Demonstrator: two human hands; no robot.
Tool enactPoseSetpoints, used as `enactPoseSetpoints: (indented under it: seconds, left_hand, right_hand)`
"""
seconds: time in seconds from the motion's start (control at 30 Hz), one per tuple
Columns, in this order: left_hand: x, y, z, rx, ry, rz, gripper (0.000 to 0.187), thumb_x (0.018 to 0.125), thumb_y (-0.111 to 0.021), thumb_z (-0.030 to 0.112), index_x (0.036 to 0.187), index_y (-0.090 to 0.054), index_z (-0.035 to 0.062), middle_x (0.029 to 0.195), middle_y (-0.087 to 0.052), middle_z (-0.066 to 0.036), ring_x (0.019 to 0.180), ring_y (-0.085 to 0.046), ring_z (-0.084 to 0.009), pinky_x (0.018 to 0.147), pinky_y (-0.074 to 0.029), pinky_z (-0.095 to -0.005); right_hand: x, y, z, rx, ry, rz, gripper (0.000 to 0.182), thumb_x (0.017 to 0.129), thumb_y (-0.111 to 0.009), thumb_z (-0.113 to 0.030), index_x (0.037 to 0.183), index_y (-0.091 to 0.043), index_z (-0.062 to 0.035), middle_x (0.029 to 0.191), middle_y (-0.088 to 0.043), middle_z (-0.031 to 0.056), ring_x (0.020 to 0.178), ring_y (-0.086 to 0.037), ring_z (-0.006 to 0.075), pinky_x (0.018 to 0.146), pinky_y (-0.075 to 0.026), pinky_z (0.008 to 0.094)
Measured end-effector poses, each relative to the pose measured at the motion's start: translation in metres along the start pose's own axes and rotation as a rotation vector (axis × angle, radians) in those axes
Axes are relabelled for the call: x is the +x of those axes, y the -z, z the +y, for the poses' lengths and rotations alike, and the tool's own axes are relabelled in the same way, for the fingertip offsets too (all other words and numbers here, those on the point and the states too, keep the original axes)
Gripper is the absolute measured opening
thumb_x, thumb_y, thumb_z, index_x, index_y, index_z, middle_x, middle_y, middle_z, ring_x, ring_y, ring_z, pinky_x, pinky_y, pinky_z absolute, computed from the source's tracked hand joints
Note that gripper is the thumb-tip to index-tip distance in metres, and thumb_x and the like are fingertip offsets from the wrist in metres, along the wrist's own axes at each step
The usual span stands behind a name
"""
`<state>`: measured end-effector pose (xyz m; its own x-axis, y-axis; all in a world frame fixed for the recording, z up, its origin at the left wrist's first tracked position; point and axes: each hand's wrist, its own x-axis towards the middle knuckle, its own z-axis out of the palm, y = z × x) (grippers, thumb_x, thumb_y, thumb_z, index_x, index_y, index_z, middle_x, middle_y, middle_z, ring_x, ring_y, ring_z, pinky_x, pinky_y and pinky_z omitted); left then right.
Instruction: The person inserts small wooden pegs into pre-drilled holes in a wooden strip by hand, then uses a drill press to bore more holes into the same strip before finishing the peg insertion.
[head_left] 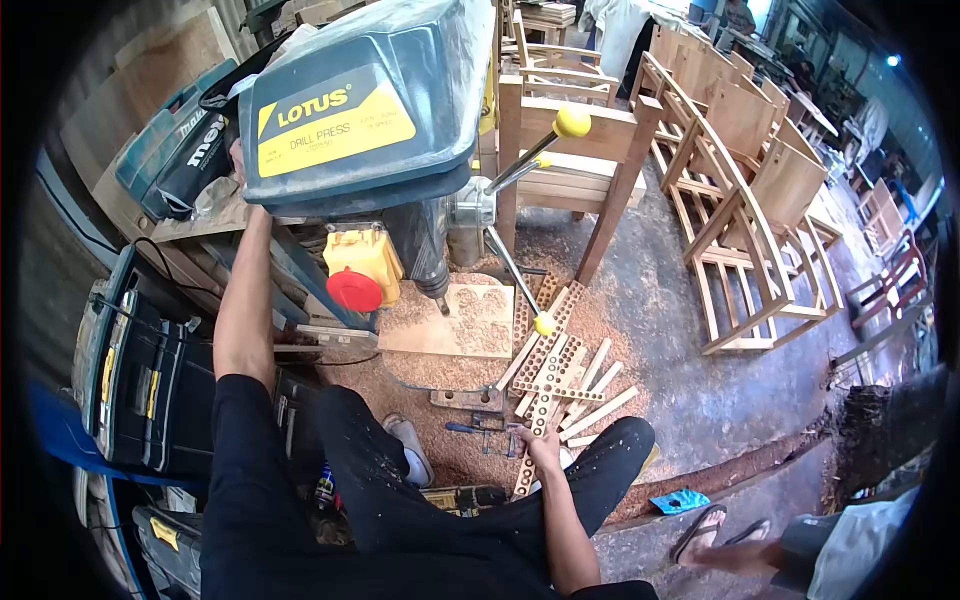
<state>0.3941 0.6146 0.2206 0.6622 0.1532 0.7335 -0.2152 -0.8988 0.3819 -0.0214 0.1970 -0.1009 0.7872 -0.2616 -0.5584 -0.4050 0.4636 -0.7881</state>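
A blue drill press (pixel 365 110) stands in front of me, its bit above a wooden board (pixel 450 320) covered with shavings. My left hand (pixel 238 165) is raised at the left side of the press head, mostly hidden behind it, so its fingers cannot be made out. Low at the centre, my right hand (pixel 543 450) has its fingers closed round a clamp or the end of a drilled wooden strip; which one is unclear. Beside it lie a clamp with a blue handle (pixel 460 427) and a pile of wooden strips (pixel 548 370), several with rows of holes.
A red and yellow switch (pixel 355 288) sits under the press head. Tool cases (pixel 150 370) stand at the left. Wooden chair frames (pixel 740 230) are at the right. Another person's sandalled foot (pixel 700 535) is at lower right, near a blue packet (pixel 679 501).
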Motion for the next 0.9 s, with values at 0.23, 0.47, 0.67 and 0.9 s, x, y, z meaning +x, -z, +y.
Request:
enactPoseSetpoints:
  seconds: [0.23,0.47,0.67,0.9]
  left_hand:
    - [0.001,0.073,-0.014,0.435,-0.791,-0.043,0.032,0.072,-0.059,0.008,0.104,-0.062,0.0096,0.098,-0.052,-0.010,0.097,-0.049,-0.0274,0.084,-0.037,-0.0401]
    - [-0.014,0.017,-0.098,0.210,-0.236,-0.524,0.046,0.077,-0.050,0.020,0.120,-0.054,0.0054,0.129,-0.043,-0.017,0.121,-0.038,-0.0345,0.093,-0.033,-0.0539]
    - [-0.033,0.020,-0.070,0.292,-0.289,-0.284,0.047,0.087,-0.048,0.031,0.121,-0.054,-0.0020,0.135,-0.044,-0.022,0.127,-0.036,-0.0385,0.106,-0.030,-0.0411]
    - [-0.341,0.029,0.106,-0.985,0.332,0.033,0.007,0.092,-0.051,0.006,0.093,-0.056,0.0014,0.084,-0.057,-0.004,0.071,-0.052,-0.0100,0.065,-0.044,-0.0236]
  right_hand:
    - [0.005,0.006,0.003,-0.073,0.013,0.054,0.010,0.084,-0.063,-0.003,0.089,-0.053,-0.0029,0.062,-0.053,0.0016,0.047,-0.051,0.0112,0.041,-0.045,0.0246]
    - [0.010,0.004,0.014,-0.105,0.075,0.025,0.016,0.085,-0.061,0.000,0.095,-0.049,-0.0037,0.061,-0.052,0.0018,0.046,-0.051,0.0109,0.040,-0.044,0.0251]
    - [0.005,-0.004,0.015,-0.198,0.188,0.078,0.012,0.090,-0.061,-0.011,0.094,-0.052,-0.0043,0.061,-0.054,0.0020,0.043,-0.049,0.0103,0.039,-0.041,0.0240]
    - [-0.043,-0.048,-0.018,-0.087,0.238,-0.047,0.038,0.101,-0.038,-0.034,0.097,-0.061,-0.0038,0.069,-0.056,0.0012,0.055,-0.053,0.0097,0.051,-0.043,0.0228]
